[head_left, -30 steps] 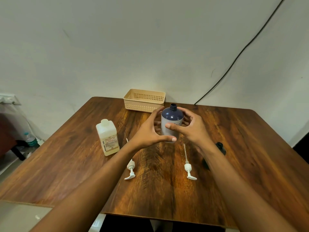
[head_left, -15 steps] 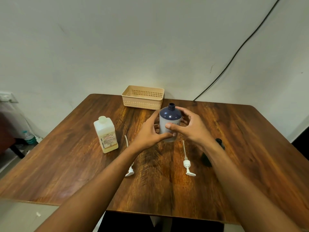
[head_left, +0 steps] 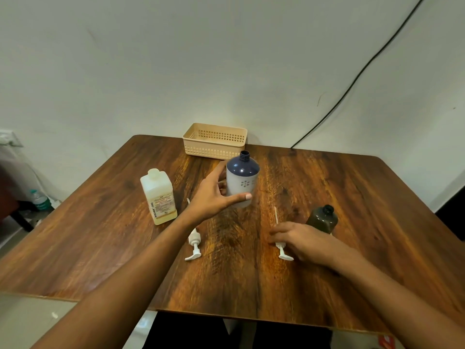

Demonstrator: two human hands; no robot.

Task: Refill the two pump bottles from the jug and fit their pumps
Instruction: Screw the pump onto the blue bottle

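Between left hand [head_left: 212,195] thumb and fingers: upright open-necked blue bottle [head_left: 242,179], jug [head_left: 158,196] just left. Under right hand [head_left: 300,239], fingers curled onto white pump [head_left: 282,248]; dark bottle [head_left: 322,219] just beyond.

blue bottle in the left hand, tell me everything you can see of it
The blue bottle looks like plastic, with a glossy dark blue dome shoulder and a short threaded neck, open with no pump fitted. A pale label with a small flower-like print wraps its body. It stands upright near the middle of the wooden table, in front of the basket. The left hand grips it, thumb across the front. Its fill level cannot be seen.
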